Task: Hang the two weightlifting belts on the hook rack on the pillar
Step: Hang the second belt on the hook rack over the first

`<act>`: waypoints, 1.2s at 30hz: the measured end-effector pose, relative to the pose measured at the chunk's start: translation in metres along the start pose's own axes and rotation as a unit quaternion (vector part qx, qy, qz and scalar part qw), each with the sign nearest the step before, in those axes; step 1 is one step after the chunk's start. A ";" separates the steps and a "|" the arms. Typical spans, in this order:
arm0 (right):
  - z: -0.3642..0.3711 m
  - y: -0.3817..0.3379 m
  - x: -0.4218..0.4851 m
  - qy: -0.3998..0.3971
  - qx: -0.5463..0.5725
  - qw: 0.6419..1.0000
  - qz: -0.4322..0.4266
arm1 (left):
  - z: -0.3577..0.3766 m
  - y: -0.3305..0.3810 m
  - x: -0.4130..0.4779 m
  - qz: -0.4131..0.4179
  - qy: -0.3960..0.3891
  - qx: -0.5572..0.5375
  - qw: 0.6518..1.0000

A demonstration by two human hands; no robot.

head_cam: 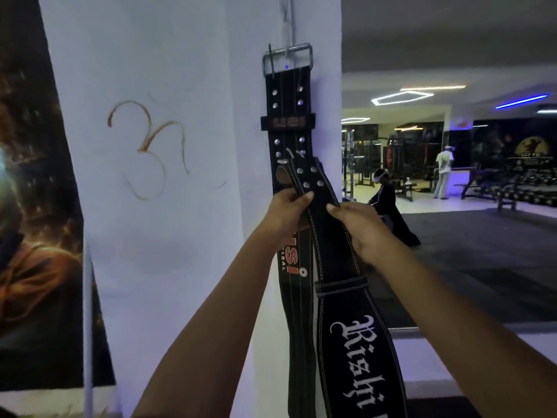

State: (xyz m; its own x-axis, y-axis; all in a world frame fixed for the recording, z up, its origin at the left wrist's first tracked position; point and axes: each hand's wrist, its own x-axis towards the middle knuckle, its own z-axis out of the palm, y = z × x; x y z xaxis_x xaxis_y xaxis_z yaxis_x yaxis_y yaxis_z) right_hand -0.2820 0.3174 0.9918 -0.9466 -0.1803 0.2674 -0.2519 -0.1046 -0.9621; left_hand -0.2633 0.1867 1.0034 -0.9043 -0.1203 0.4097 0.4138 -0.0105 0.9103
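Observation:
A black weightlifting belt (287, 116) with red lettering hangs flat against the white pillar (168, 206), its steel buckle (286, 57) caught on a metal hook (287, 13) near the top. In front of it I hold a second black belt (358, 342) with white gothic lettering and white stitching. My left hand (286, 214) grips its studded upper end from the left. My right hand (358, 227) grips the strap from the right, just below. The held belt's top reaches only halfway up the hanging belt. Its lower end runs out of view.
A dark poster (36, 236) covers the wall left of the pillar. To the right lies an open gym floor (482, 260) with racks, benches and two people in the distance. A low ledge (470, 339) runs beside the pillar's right side.

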 end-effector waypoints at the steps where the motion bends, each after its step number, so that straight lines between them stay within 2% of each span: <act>1: -0.003 -0.008 0.000 -0.030 -0.008 1.000 0.006 | 0.003 0.007 0.003 0.016 0.003 -0.005 1.000; 3: -0.005 -0.022 -0.001 -0.057 0.014 0.998 0.013 | 0.007 0.015 0.003 0.046 0.012 -0.020 0.999; 5: -0.004 -0.033 0.001 -0.047 0.045 0.998 -0.001 | 0.010 0.013 -0.002 0.064 0.002 -0.010 0.998; 8: -0.005 -0.050 0.007 -0.024 0.092 0.995 -0.024 | 0.016 -0.005 -0.020 0.048 -0.047 0.083 0.994; 11: -0.007 -0.063 0.017 -0.022 0.117 0.992 -0.038 | 0.019 -0.007 -0.023 0.059 -0.062 0.114 0.990; 14: -0.004 -0.066 0.017 -0.038 0.073 0.997 -0.018 | 0.016 0.010 -0.015 0.070 -0.038 0.096 0.992; 17: 0.000 -0.067 0.015 -0.025 0.086 0.996 0.027 | 0.010 0.004 -0.020 0.065 -0.037 0.112 0.991; 19: 0.004 -0.068 0.013 0.006 0.137 0.989 0.051 | 0.003 -0.014 -0.033 0.036 -0.050 0.143 0.988; 22: 0.011 -0.074 0.012 0.028 0.142 0.989 0.025 | -0.008 -0.040 -0.048 -0.070 -0.086 0.109 0.988; 23: 0.014 -0.078 0.012 0.035 0.138 0.990 0.012 | -0.012 -0.043 -0.049 -0.078 -0.089 0.101 0.988; 26: 0.018 -0.092 0.015 0.046 0.138 0.989 -0.022 | -0.020 -0.035 -0.041 -0.032 -0.104 0.128 0.986; 31: 0.025 -0.096 0.020 0.023 0.150 0.988 -0.043 | -0.016 -0.028 -0.036 -0.029 -0.073 0.057 0.995; 33: 0.026 -0.094 0.017 0.021 0.146 0.988 -0.046 | -0.020 -0.045 -0.048 -0.062 -0.099 0.082 0.990; 36: 0.023 -0.096 0.016 0.027 0.151 0.987 -0.053 | -0.029 -0.064 -0.062 -0.107 -0.182 0.126 0.969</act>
State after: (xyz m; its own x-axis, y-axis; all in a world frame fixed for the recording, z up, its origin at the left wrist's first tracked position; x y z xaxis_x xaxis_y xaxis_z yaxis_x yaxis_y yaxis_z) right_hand -0.2682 0.3022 1.0898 -0.9297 -0.1013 0.3540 -0.2857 -0.4079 -0.8672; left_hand -0.2304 0.1663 0.9179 -0.9630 0.2159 0.1616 0.2147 0.2511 0.9439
